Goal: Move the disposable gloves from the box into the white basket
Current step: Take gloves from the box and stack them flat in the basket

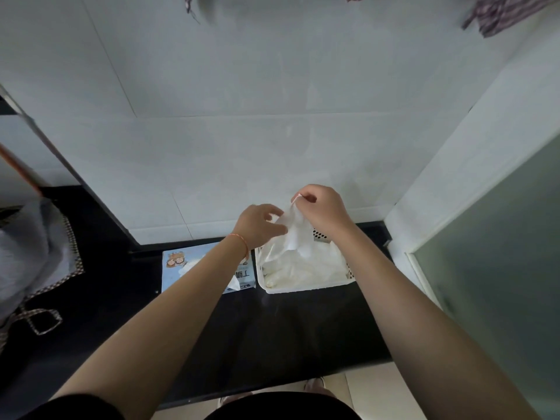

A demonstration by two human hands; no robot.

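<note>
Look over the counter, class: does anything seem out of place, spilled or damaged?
Nothing stands out. Both hands, left hand and right hand, pinch a thin glove above the white basket, which already holds a loose heap of gloves. The box lies flat beside the basket on the dark counter.

My arms are bare to the elbows and beyond, no sleeves showing. A thin orange-red string bracelet (242, 242) circles my left wrist. Dark black clothing (281, 406) covers my lower body.
</note>
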